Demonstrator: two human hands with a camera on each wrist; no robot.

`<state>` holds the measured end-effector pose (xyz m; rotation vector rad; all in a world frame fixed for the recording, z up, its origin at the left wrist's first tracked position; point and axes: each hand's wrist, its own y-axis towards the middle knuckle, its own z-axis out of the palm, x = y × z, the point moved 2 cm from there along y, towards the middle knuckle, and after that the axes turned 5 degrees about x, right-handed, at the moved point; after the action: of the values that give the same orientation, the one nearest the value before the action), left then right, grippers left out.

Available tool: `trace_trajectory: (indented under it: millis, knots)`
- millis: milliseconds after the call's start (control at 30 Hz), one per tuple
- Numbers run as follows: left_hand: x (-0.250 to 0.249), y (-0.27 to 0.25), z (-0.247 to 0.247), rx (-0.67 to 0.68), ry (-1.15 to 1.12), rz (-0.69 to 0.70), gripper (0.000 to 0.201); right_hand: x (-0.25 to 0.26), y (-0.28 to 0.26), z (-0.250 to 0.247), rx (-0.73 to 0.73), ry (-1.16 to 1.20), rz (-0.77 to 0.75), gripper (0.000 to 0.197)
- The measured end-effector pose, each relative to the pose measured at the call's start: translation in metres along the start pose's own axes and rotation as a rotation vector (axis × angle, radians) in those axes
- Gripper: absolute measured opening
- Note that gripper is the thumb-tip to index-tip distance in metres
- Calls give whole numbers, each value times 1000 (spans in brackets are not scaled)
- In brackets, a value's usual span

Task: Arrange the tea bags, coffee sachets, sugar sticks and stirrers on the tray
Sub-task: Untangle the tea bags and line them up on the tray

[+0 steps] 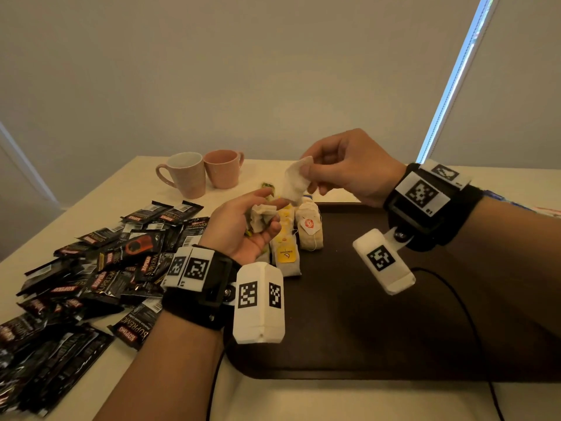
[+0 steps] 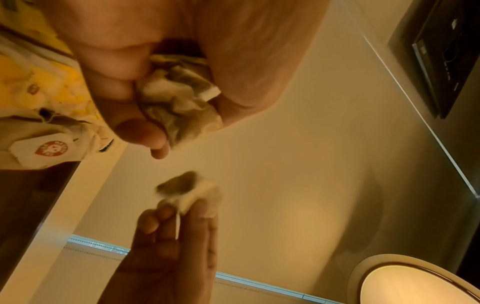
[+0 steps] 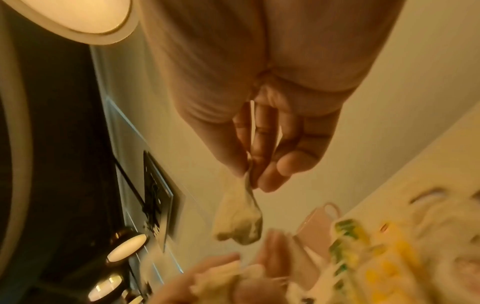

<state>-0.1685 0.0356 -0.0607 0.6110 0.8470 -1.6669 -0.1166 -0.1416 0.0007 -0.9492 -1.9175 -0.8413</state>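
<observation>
Hanging above the far left corner of the dark tray (image 1: pixel 349 329), a single tea bag (image 1: pixel 294 181) is pinched by its top edge between the thumb and fingers of the right hand (image 1: pixel 349 168). A crumpled bunch of tea bags (image 1: pixel 260 217) is cupped in the curled fingers of the left hand (image 1: pixel 243 226), just below it. A row of tea bags (image 1: pixel 299 235) is laid along the tray's left side. Coffee sachets (image 1: pixel 100 268) are heaped on the pale table (image 1: pixel 145 183) to the left, with two pink mugs (image 1: pixel 200 173) at the far edge. A round ceiling lamp (image 2: pixel 415 283) is shown only by the wrist views, where the pinched bag (image 3: pixel 239 216) is blurred. A bright window strip (image 1: pixel 458 74) is seen beside a drawn blind.
</observation>
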Motion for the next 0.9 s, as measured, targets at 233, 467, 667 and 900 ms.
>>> trace_trajectory:
  millis: [233, 467, 667, 900]
  knots:
    - [1, 1, 1, -15, 10, 10, 24, -40, 0, 5, 411, -640, 137, 10]
    - [2, 2, 1, -15, 16, 17, 26, -70, 10, 25, 262, -781, 245, 10]
    - [2, 3, 0, 1, 9, 2, 30, -74, 12, 17, 140, -712, 411, 23]
    - [3, 0, 4, 48, -73, -9, 56, -74, 3, 12, 86, -316, 518, 26]
